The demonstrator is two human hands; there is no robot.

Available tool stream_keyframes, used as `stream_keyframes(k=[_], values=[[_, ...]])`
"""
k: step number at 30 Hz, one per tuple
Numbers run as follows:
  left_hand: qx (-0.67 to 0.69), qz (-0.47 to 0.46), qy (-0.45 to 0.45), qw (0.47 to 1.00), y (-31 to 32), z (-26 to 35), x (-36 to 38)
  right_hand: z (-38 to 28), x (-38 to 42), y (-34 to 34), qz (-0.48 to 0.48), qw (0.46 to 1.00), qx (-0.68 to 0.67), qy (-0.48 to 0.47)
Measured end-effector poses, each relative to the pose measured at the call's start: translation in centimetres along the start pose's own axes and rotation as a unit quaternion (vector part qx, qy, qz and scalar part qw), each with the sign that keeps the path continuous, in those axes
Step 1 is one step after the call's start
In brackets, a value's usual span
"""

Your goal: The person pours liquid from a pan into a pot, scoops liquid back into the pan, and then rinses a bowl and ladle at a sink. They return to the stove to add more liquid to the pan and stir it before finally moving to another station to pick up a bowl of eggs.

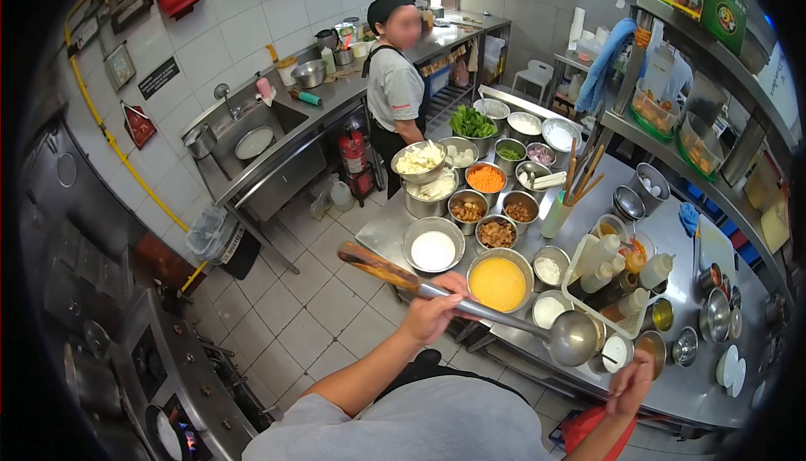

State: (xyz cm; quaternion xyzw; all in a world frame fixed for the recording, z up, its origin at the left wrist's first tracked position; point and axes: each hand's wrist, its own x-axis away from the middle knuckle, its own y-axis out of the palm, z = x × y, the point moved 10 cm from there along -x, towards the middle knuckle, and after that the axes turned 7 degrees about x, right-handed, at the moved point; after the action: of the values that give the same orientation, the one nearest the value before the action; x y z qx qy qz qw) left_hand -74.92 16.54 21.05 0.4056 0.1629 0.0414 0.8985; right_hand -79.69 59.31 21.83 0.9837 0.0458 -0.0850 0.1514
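Note:
My left hand (pixel 432 314) is wrapped round the metal shaft of a long ladle (pixel 573 337) with a burnt wooden handle. The ladle's bowl hangs over the counter's near edge, above small containers. Close to it, my right hand (pixel 631 384) has its fingers curled beside a bowl of white powder (pixel 615 352); what they hold, if anything, is too small to make out. Just beyond the shaft sits a bowl of yellow liquid (pixel 497 283), and left of that a bowl of white liquid (pixel 433 249).
Across the steel counter (pixel 382 230) stands a co-worker (pixel 399 83). Bowls of shredded carrot (pixel 486 179) and green leaves (pixel 472 122) stand near that person. A bottle basket (pixel 625 320) is at the right. The stove (pixel 180 369) has a lit burner at lower left.

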Motion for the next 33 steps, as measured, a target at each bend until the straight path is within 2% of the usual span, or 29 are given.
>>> stream_keyframes(k=[1, 2, 4, 5, 7, 9, 10, 12, 13, 14, 15, 16, 18, 19, 20, 22, 23, 24, 26, 27, 29, 31, 33], values=[[0.043, -0.011, -0.031, 0.999, 1.1, -1.8, -0.3, -0.4, 0.8, 3.8, -0.117, 0.991, -0.058, 0.004], [0.085, -0.022, -0.062, 0.994, 2.3, -3.6, -0.6, 0.4, 1.9, 7.0, -0.215, 0.974, -0.055, 0.037], [0.114, -0.036, -0.092, 0.989, 4.9, -6.4, -1.5, 1.9, 5.0, 13.6, -0.391, 0.911, -0.069, 0.112], [0.14, -0.048, -0.121, 0.981, 6.3, -8.2, -1.8, 2.0, 6.6, 17.3, -0.468, 0.866, -0.087, 0.152], [0.162, -0.064, -0.123, 0.977, 8.0, -11.1, -2.6, 0.4, 8.2, 23.5, -0.548, 0.813, -0.105, 0.169], [0.175, -0.065, -0.112, 0.976, 9.8, -13.2, -3.3, 0.6, 8.1, 27.0, -0.538, 0.79, -0.167, 0.242], [0.183, -0.072, -0.086, 0.977, 10.6, -13.7, -3.7, 0.5, 7.9, 28.4, -0.537, 0.792, -0.165, 0.239], [0.192, -0.082, -0.064, 0.976, 11.7, -15.1, -4.1, 0.9, 6.1, 29.8, -0.431, 0.829, -0.228, 0.273], [0.194, -0.05, -0.065, 0.978, 11.5, -15.9, -4.4, 0.9, 5.9, 30.7, -0.428, 0.832, -0.228, 0.268], [0.197, -0.016, -0.066, 0.978, 11.3, -16.2, -4.7, 1.3, 5.2, 31.0, -0.382, 0.843, -0.249, 0.285], [0.183, -0.015, -0.062, 0.981, 11.4, -16.2, -4.7, 2.0, 5.0, 31.0, -0.332, 0.851, -0.27, 0.305], [0.185, -0.016, -0.065, 0.98, 11.5, -16.8, -4.6, 2.8, 5.0, 31.3, -0.328, 0.853, -0.269, 0.304], [0.134, -0.052, 0.035, 0.989, 12.1, -16.3, -4.2, 5.2, 4.2, 31.0, -0.255, 0.866, -0.299, 0.311], [0.056, -0.071, 0.076, 0.993, 12.8, -15.3, -3.5, 5.1, 3.6, 30.5, -0.181, 0.873, -0.329, 0.311], [0.059, -0.067, 0.075, 0.993, 12.7, -15.0, -3.2, 6.0, 3.8, 29.6, -0.179, 0.873, -0.326, 0.315], [-0.111, -0.148, 0.159, 0.97, 15.3, -11.3, -1.7, 5.6, 4.1, 28.2, -0.258, 0.837, -0.426, 0.226], [-0.14, -0.177, 0.156, 0.962, 15.6, -11.0, -0.9, 5.2, 4.9, 27.4, -0.216, 0.867, -0.363, 0.264], [-0.141, -0.171, 0.157, 0.962, 14.7, -10.4, -0.6, 5.2, 5.9, 26.4, -0.241, 0.86, -0.366, 0.263], [-0.315, -0.227, 0.126, 0.913, 14.1, -10.5, 0.8, 5.7, 7.4, 24.2, -0.261, 0.855, -0.337, 0.297], [-0.384, -0.235, 0.097, 0.888, 10.4, -12.0, 1.6, 6.0, 7.6, 22.7, -0.258, 0.854, -0.339, 0.299], [-0.301, -0.062, 0.007, 0.952, 2.1, -12.4, 3.7, 8.7, 7.7, 17.1, -0.142, 0.895, -0.219, 0.361], [-0.306, 0.082, -0.064, 0.946, -6.7, -11.1, 6.7, 9.6, 7.2, 11.0, -0.059, 0.922, -0.13, 0.36], [-0.31, 0.232, -0.119, 0.914, -14.0, -8.2, 11.1, 10.3, 9.5, 5.5, -0.136, 0.907, -0.126, 0.379]])
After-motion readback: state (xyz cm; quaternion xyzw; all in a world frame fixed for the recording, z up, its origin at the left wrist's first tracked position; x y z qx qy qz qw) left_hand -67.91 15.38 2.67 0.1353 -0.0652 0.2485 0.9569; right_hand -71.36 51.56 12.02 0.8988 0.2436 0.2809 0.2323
